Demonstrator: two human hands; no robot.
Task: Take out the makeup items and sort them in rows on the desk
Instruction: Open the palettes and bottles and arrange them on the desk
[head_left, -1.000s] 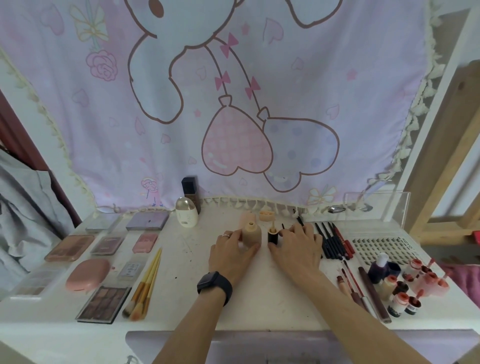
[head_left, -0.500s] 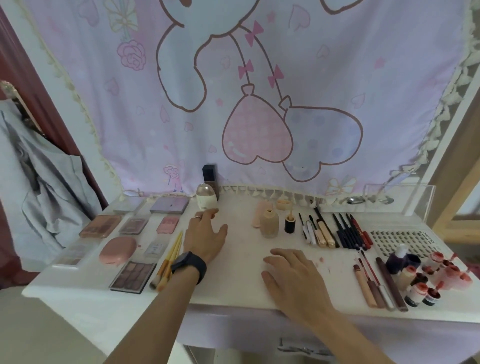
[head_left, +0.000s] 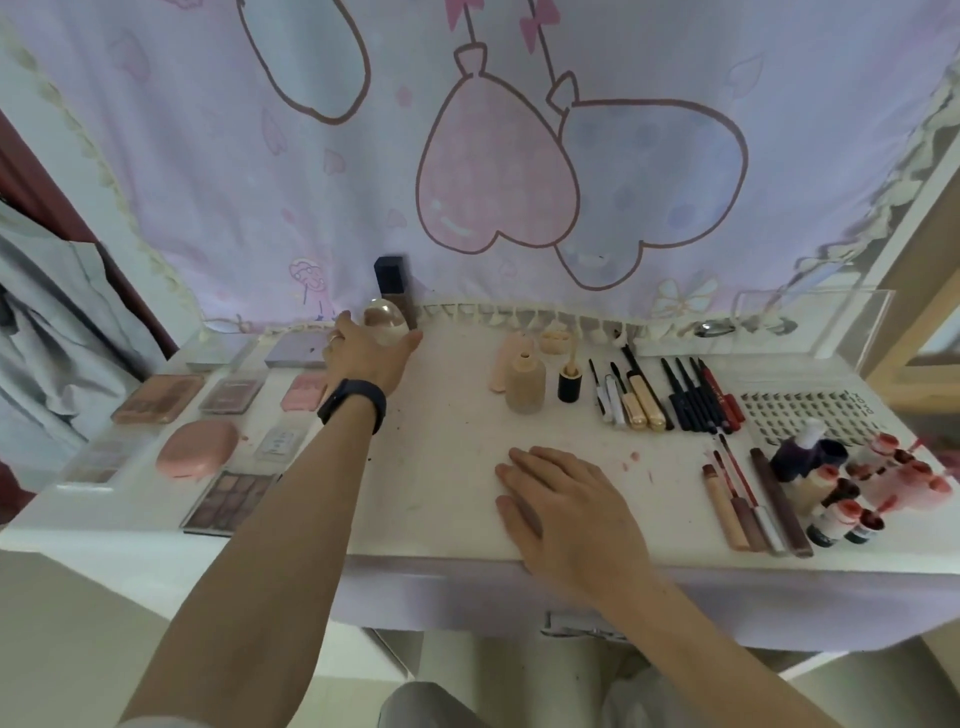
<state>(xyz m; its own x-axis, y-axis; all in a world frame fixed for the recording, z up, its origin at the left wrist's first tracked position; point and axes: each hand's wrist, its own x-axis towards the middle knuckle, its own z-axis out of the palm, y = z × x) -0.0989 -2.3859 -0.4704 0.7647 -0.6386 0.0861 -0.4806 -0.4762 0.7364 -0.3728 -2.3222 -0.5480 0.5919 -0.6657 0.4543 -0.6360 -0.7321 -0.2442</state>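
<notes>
Fingers (head_left: 540, 460) of the right hand (head_left: 571, 514) lie straight and slightly spread, palm down on the white bench (head_left: 441, 493) near its front edge, holding nothing. To its right a row of slim lip-gloss tubes (head_left: 748, 501) lies side by side. Just past them stands a cluster of small red-capped bottles (head_left: 852, 501) with a dark purple bottle (head_left: 797, 454).

At the front left lies a dark eyeshadow palette (head_left: 231, 501), with a pink oval compact (head_left: 197, 454) just behind it. Farther back on that side, flat brown and pink palettes (head_left: 158, 397) lie in rows.

In the middle stand a beige round-shouldered bottle (head_left: 525, 387) and, just beside it, a small black bottle with a gold top (head_left: 570, 385). To their right, pale mascara tubes (head_left: 641, 408) and black and red pencils (head_left: 696, 397) lie in a row, then a tray of false lashes (head_left: 800, 415).

The left hand (head_left: 366, 358), a black band (head_left: 353, 405) on its wrist, reaches to the back of the bench. Its fingers (head_left: 343, 327) and thumb curl round a pale egg-shaped bottle (head_left: 384, 325), which is upright. Right behind that bottle stands a tall dark rectangular bottle (head_left: 392, 280), against a pink cloth printed with heart balloons (head_left: 498, 182).
</notes>
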